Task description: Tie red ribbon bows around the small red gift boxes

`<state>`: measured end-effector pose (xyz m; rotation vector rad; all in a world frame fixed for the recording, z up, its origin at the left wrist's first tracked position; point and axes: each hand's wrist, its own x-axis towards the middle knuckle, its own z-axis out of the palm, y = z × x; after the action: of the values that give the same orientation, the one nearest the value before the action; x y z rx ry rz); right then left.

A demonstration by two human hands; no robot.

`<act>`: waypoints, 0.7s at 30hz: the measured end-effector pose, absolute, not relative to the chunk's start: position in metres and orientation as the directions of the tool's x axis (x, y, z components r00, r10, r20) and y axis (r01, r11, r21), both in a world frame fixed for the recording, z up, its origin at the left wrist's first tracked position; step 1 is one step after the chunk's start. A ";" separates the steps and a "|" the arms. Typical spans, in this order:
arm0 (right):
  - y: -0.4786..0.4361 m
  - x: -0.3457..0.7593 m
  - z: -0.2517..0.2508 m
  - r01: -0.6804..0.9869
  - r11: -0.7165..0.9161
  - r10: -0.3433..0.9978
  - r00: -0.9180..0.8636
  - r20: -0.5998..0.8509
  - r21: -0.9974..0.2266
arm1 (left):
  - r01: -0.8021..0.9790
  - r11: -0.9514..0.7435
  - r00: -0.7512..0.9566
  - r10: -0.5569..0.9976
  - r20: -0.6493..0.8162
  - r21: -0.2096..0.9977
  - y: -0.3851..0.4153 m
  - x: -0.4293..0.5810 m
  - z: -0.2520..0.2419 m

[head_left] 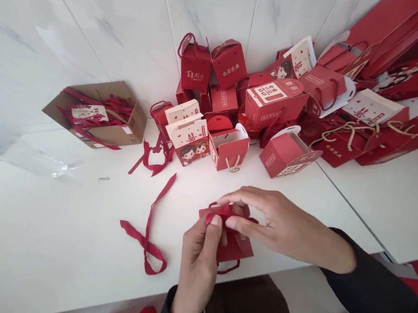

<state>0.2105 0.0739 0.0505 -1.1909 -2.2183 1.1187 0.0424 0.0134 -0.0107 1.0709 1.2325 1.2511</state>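
Near the table's front edge lies a small red gift box point(233, 250), with a red cord handle point(229, 266) showing at its near side. Over it, my left hand point(201, 257) pinches a red ribbon point(223, 212) between thumb and fingers. My right hand point(268, 219) comes from the right and grips the same ribbon, thumb against fingers. The fingers cover much of the ribbon and the box top, so I cannot make out the ribbon's exact shape. A loose red ribbon point(147, 244) lies looped on the table to the left.
Behind my hands, several red gift boxes point(272, 103) are piled against the marbled wall point(212, 4). At the back left stands an open cardboard box point(136, 125) of red ribbons, with a ribbon bundle point(158, 156) beside it. The white table point(70, 231) has a seam at right.
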 end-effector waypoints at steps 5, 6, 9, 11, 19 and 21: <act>0.068 0.217 0.052 0.507 0.180 0.864 -0.492 -0.112 -0.843 | -0.120 0.162 -0.005 0.986 -0.164 0.979 0.015 0.035 -0.016; 0.068 0.217 0.052 0.517 0.184 0.856 -0.502 -0.123 -0.836 | -0.140 0.166 0.010 0.986 -0.166 0.976 0.016 0.033 -0.019; 0.071 0.216 0.049 0.535 0.249 0.826 -0.552 -0.111 -0.807 | -0.179 0.157 0.067 0.987 -0.147 0.971 0.018 0.027 -0.024; 0.073 0.216 0.047 0.530 0.268 0.827 -0.555 -0.090 -0.805 | -0.184 0.156 0.084 0.986 -0.143 0.970 0.019 0.025 -0.023; 0.065 0.222 0.062 0.317 0.061 0.769 -0.619 -0.158 -0.946 | -0.259 0.156 0.063 0.988 -0.144 0.953 0.019 0.030 -0.016; 0.063 0.222 0.063 0.281 0.012 0.744 -0.644 -0.179 -0.960 | -0.270 0.171 0.066 0.985 -0.159 0.948 0.018 0.029 -0.020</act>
<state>0.2220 0.0628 0.0626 -1.0496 -1.9188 1.6677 0.0285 0.0181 -0.0196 0.9052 1.0482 1.1753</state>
